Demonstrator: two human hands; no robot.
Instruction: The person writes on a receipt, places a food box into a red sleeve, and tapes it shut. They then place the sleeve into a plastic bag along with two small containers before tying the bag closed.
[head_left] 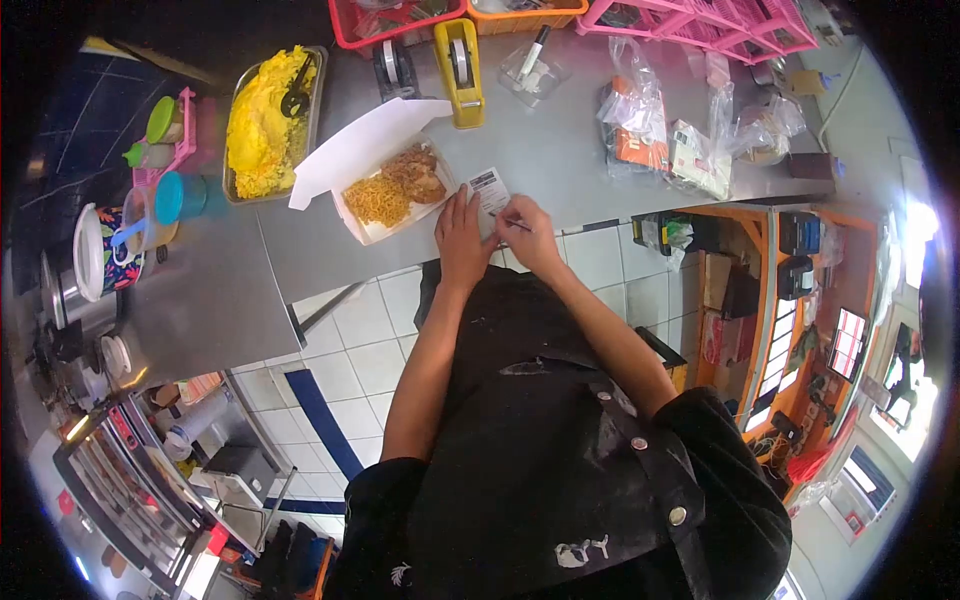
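My right hand (530, 238) pinches a thin pen (519, 226) over a small printed paper slip (487, 190) near the counter's front edge. Beside it, my left hand (461, 243) lies flat with fingers stretched out, at the slip's left side and close to the food box. That white paper box (440, 208) stands with its lid (345, 155) folded open. Inside are noodles (377, 201) and browned, fried-looking pieces (415, 174). The pen's tip is too small to make out clearly.
A metal tray (316, 120) of yellow food holds a black utensil (296, 98). Behind the box stand yellow (460, 75) and black (393, 72) tape dispensers. Plastic-wrapped packs (640, 130) lie right; tubs and a blue cup (180, 193) stand left. Coloured baskets (700, 25) line the back.
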